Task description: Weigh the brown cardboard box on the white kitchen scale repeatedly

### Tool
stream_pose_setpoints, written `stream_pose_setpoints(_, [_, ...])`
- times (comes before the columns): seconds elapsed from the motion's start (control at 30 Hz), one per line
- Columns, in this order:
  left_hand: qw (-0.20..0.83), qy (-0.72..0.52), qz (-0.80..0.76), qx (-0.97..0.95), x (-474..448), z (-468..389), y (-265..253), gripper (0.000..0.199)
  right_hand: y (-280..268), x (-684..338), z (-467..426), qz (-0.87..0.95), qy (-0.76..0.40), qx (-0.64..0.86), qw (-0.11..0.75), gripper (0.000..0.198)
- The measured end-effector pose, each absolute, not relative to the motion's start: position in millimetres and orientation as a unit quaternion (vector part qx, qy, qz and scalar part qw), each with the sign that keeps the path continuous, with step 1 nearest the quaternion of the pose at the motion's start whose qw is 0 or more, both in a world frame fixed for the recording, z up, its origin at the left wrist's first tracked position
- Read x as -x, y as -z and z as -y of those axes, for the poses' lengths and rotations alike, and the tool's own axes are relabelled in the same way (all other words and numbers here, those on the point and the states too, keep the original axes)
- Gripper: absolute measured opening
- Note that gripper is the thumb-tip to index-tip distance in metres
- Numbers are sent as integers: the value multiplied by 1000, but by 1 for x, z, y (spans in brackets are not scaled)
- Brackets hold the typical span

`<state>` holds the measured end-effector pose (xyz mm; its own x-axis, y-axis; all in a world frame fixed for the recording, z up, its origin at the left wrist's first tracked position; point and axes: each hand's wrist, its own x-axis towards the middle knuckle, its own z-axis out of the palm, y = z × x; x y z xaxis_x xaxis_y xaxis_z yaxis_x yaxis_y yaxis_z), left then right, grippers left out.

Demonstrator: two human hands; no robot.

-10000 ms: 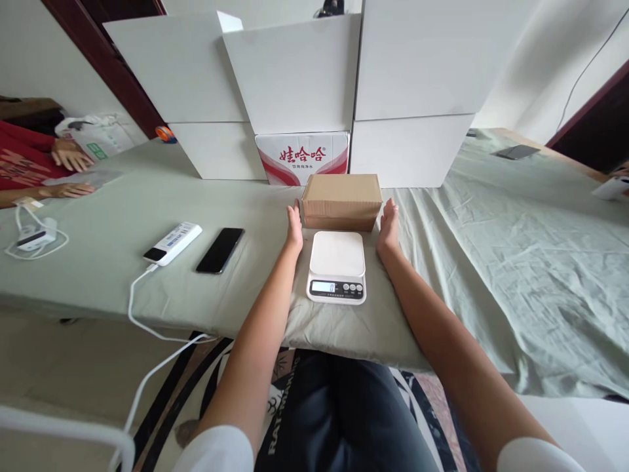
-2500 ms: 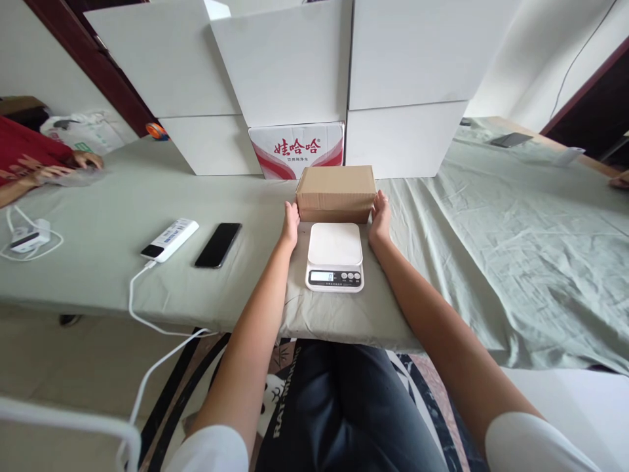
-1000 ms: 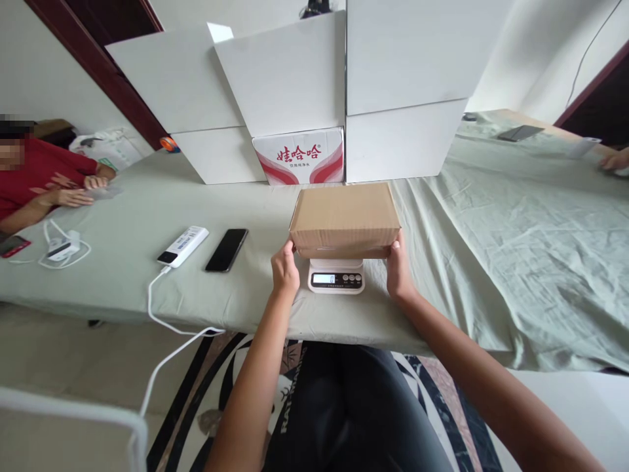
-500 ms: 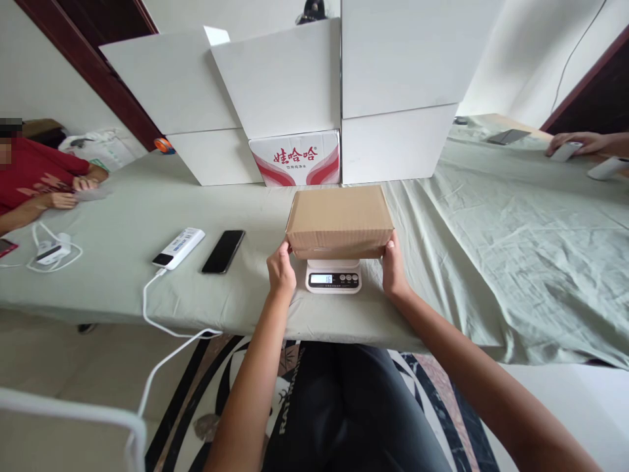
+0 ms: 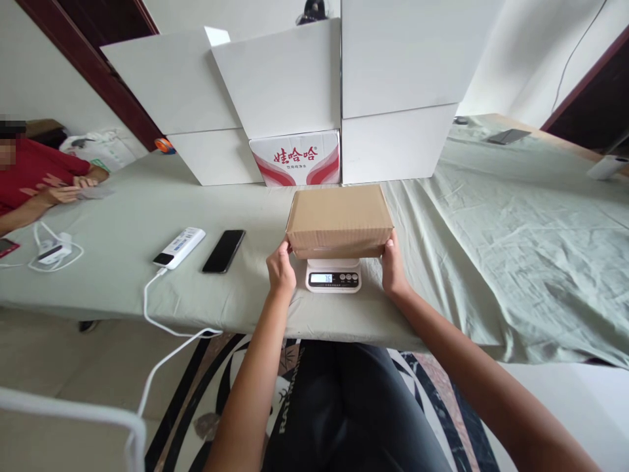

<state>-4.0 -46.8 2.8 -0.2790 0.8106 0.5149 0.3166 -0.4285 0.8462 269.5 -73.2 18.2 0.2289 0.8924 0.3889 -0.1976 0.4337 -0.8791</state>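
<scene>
A closed brown cardboard box (image 5: 340, 213) is held level between my two hands, over a white digital kitchen scale (image 5: 334, 290). My left hand (image 5: 282, 267) grips the box's near left corner, and my right hand (image 5: 394, 265) grips its near right corner. Thumbs show at the corners; the other fingers are mostly hidden under and behind the box. The scale's lit display reads something like 76. Its plate is largely covered by the box, so I cannot tell how fully the box rests on it.
White boxes (image 5: 280, 85) stand stacked behind, with a red-printed carton (image 5: 299, 159) at the bottom. Left lie a black phone (image 5: 223, 252) and a white power strip (image 5: 179, 248) with its cable. A person in red (image 5: 39, 174) sits far left. A white roll (image 5: 607, 168) lies far right.
The scale's display has gone from about 16 to about 76. My hands and the box have hardly moved. Another person's hand at the far right has left the view, along with a white item.
</scene>
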Motion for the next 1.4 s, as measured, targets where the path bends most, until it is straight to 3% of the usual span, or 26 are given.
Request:
stream_pose_setpoints(0.17, [211,-662,-476,-540,3,48,-9,97,-21,-272,73,464,-360,393,707,78])
stream_pose_setpoints(0.37, [225,-691,-480,-492,2,44,-15,102,-13,-284,54,347,-354,408,767,73])
stream_pose_setpoints(0.77, [223,-721,-506,-418,8,29,-9,106,8,-306,29,186,-401,428,788,58])
stream_pose_setpoints(1.4, [246,-729,-526,-362,15,13,-2,111,-6,-317,30,147,-440,417,782,60])
